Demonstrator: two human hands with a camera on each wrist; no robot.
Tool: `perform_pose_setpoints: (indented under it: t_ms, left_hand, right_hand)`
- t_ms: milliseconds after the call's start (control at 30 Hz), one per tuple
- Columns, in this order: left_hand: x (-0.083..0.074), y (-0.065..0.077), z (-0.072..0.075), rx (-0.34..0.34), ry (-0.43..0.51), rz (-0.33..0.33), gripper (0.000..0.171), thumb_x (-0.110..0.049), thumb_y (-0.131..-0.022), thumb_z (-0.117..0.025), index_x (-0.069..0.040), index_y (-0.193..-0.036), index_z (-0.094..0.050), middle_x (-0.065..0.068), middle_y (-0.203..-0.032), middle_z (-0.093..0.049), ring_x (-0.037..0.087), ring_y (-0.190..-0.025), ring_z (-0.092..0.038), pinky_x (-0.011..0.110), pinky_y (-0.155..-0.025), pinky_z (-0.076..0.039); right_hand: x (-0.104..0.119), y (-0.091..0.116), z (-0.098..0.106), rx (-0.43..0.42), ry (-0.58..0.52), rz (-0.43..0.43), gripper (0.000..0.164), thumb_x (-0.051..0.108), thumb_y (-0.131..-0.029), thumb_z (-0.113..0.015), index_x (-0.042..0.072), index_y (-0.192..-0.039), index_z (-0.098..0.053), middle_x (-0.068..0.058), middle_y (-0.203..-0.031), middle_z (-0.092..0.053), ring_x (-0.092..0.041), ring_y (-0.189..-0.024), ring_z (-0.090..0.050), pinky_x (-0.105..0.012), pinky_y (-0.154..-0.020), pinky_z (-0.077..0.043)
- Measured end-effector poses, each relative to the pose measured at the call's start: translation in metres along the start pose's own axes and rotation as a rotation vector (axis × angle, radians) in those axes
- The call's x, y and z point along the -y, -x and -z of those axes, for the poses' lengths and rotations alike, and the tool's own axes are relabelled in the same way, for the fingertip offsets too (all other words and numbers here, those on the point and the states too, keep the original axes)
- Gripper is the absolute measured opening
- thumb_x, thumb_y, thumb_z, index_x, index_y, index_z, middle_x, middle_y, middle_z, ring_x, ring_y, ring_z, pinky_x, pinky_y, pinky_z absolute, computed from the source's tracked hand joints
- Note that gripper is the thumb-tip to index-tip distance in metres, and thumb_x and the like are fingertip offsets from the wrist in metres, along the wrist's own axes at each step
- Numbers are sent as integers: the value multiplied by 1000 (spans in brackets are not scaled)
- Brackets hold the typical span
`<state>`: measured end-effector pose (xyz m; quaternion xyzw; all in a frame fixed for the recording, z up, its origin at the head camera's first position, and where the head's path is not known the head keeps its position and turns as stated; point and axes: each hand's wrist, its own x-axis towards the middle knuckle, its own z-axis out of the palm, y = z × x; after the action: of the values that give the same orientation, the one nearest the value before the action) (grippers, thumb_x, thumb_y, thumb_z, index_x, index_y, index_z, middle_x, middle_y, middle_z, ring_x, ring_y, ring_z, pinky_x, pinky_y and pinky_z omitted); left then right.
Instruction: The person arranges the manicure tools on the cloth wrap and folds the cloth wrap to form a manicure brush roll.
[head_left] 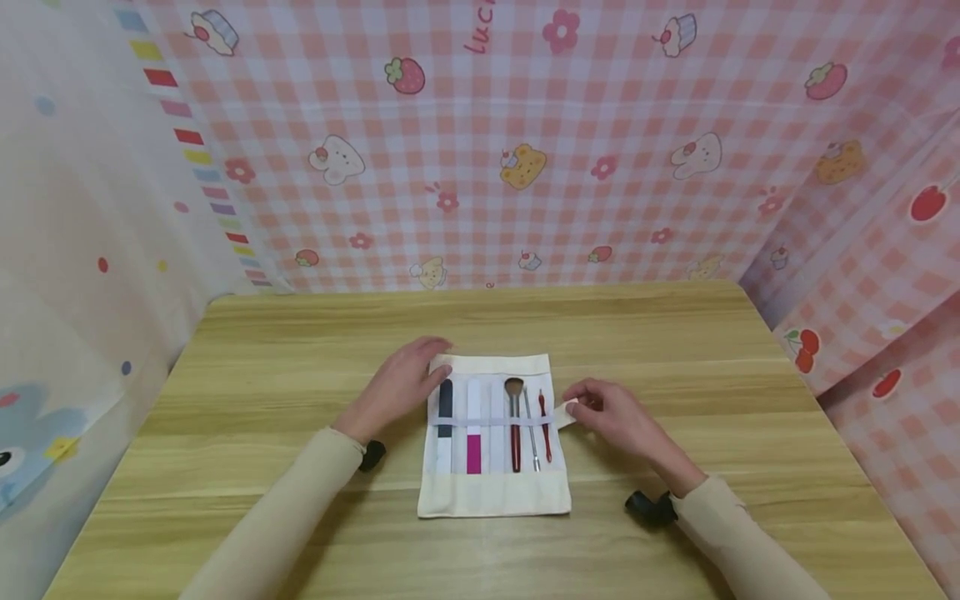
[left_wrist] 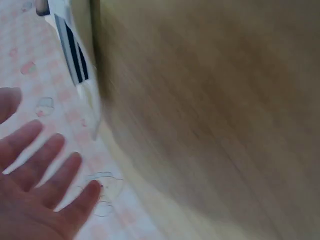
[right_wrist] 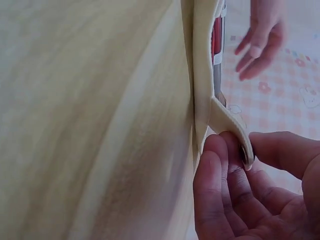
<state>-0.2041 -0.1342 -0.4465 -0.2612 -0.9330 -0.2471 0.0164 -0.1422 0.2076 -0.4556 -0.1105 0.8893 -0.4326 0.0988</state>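
Note:
A cream cloth tool roll (head_left: 495, 497) lies unfolded on the table, a pale elastic band (head_left: 493, 422) running across its tools. From left to right it holds a dark-and-white nail file (head_left: 446, 400), a white-and-magenta file (head_left: 474, 450), a pale strip (head_left: 497, 400), a brush (head_left: 514, 433) with a brown head, a thin metal tool (head_left: 532, 425) and a slim red tool (head_left: 544, 421). At the roll's right edge my right hand (head_left: 611, 417) pinches a cream tab (right_wrist: 231, 120) between thumb and fingers. My left hand (head_left: 401, 379) hovers by the upper left corner, its fingers spread (left_wrist: 55, 185).
The wood-grain table (head_left: 300, 542) extends on all sides of the roll. Behind it hangs a pink checked cloth (head_left: 480, 167), with more patterned cloth at both sides. A black wrist camera (head_left: 651, 508) sits below the right wrist, another (head_left: 372, 455) below the left.

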Motion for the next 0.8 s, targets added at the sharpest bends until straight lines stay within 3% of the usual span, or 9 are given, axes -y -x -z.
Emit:
perform_pose_setpoints:
  t_ms: [267,333,467,600,800]
  left_hand:
    - [15,-8,-5,167,-2,66,42,-18,-106,-57,4,-142,-58,23,-147,-55,40,-140,-49,52,-118,-36]
    - [16,-7,-5,179,5,81,41,-17,-106,-58,4,-141,-59,22,-146,-57,38,-139,-50,51,-117,-37]
    - [19,-5,-6,113,21,73,33,-10,-102,-62,3,-132,-67,21,-135,-66,37,-130,-59,50,-112,-44]
    - [22,-2,-7,49,25,63,26,-3,-99,-64,4,-123,-72,21,-124,-71,37,-120,-65,51,-106,-49]
    - [23,3,-5,52,13,79,28,-2,-98,-64,4,-124,-72,22,-127,-69,40,-122,-63,52,-108,-47]
  right_hand:
    - [-1,-9,0,-22,-14,-11,19,11,-100,-65,2,-115,-71,-4,-90,-68,-17,-76,-60,-29,-65,-50]
    - [-2,-14,1,-32,-16,-10,19,10,-100,-65,1,-116,-70,-6,-89,-68,-17,-76,-61,-28,-63,-50]
    - [-5,-22,2,-47,-48,-21,22,10,-100,-65,-2,-118,-69,-9,-91,-69,-18,-77,-63,-28,-63,-53]
    - [-9,-24,3,-45,-67,-28,35,14,-101,-66,-6,-129,-62,-14,-99,-72,-22,-84,-67,-31,-68,-55]
    - [-14,-3,6,-12,-63,-20,52,18,-100,-67,-9,-142,-51,-19,-112,-72,-26,-98,-69,-34,-83,-56]
